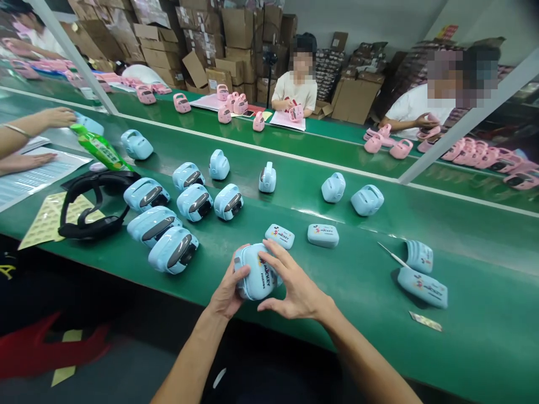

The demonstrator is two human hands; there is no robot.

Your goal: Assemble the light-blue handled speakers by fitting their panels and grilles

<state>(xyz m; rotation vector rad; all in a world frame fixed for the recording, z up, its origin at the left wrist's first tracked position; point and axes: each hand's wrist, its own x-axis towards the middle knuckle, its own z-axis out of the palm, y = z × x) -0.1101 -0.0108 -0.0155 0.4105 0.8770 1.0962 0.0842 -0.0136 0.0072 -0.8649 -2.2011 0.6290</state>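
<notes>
Near the table's front edge, my left hand (229, 286) grips a rounded light-blue plastic device (256, 280) printed with "Mickey Friends", its thumb on the side. My right hand (295, 280) is spread over the device's right side, fingertips touching its upper edge and thumb apart below. Just beyond lie two printed light-blue covers, one cover (279, 236) partly behind my right fingers and another cover (323, 235) to its right. Farther right, a thin white-handled pointed tool (393, 255) lies against a curved blue piece (419, 256), beside a printed blue cover (423, 287).
Several blue handled devices (173, 250) with dark windows stand left. Beyond them are a black head strap (95, 224), yellow sticker sheet (46, 219) and green bottle (101, 147). A co-worker's hand (59, 117) is at far left; people handle pink devices (296, 113) across the bench.
</notes>
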